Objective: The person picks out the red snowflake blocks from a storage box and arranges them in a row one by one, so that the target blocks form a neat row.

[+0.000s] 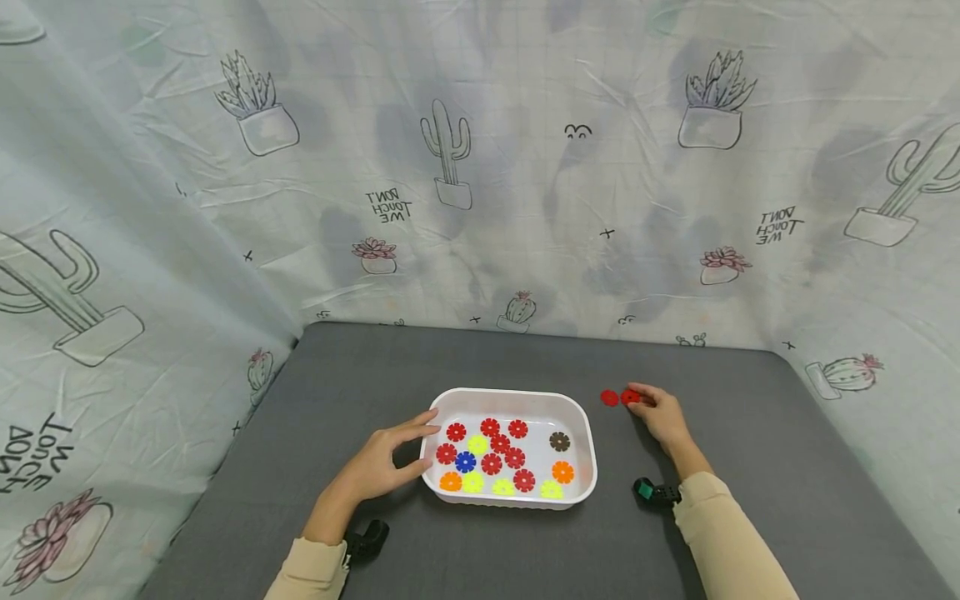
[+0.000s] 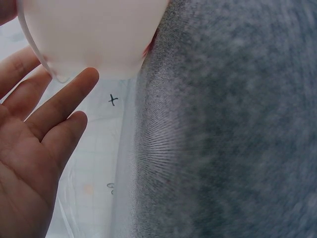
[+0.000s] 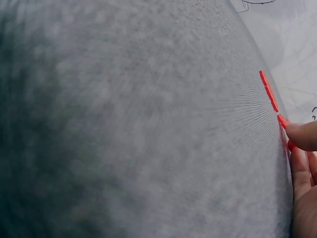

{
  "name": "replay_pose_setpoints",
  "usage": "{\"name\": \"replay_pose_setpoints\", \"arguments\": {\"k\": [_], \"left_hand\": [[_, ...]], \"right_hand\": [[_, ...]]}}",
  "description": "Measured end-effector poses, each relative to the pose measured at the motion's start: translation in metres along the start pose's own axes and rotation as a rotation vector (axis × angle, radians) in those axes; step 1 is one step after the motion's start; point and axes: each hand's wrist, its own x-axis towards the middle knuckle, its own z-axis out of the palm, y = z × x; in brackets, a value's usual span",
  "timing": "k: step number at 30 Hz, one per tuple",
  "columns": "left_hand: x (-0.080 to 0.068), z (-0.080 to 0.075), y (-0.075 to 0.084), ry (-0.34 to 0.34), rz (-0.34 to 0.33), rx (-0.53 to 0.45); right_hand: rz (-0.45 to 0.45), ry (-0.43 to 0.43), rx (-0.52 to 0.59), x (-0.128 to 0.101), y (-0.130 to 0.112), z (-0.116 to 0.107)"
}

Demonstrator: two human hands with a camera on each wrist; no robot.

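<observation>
Sleeves at the near edge, and beyond them two red discs (image 1: 619, 397) lie out on the worktop (image 1: 750, 467), right of the tray (image 1: 585, 417); about fifteen discs remain inside, so sorting looks barely begun. Right hand (image 1: 660, 414) pinches one red disc. Left hand (image 1: 382, 462), fingers (image 2: 59, 106) spread, steadies the tray's left rim.

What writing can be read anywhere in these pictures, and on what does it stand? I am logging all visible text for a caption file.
"DON'T TOUCH ME", mirror-reversed, on the printed curtain behind the table.
The same phrase, mirrored, on the curtain's right part.
The same again, mirrored and partly cut off, at lower left.
The white tray, the red discs and the wrist cameras show no readable text.
</observation>
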Motion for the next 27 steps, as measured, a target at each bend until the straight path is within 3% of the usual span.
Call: {"name": "replay_pose_setpoints", "arguments": {"k": [8, 17, 27], "left_hand": [[0.001, -0.001, 0.000, 0.003, -0.004, 0.001], [-0.001, -0.002, 0.001, 0.004, -0.030, 0.005], [-0.001, -0.001, 0.001, -0.012, 0.001, -0.030]], "right_hand": [[-0.003, -0.005, 0.000, 0.001, 0.001, -0.001], [0.007, 0.051, 0.194, -0.004, 0.004, 0.001], [-0.001, -0.011, 0.279, -0.019, 0.003, 0.001]]}}
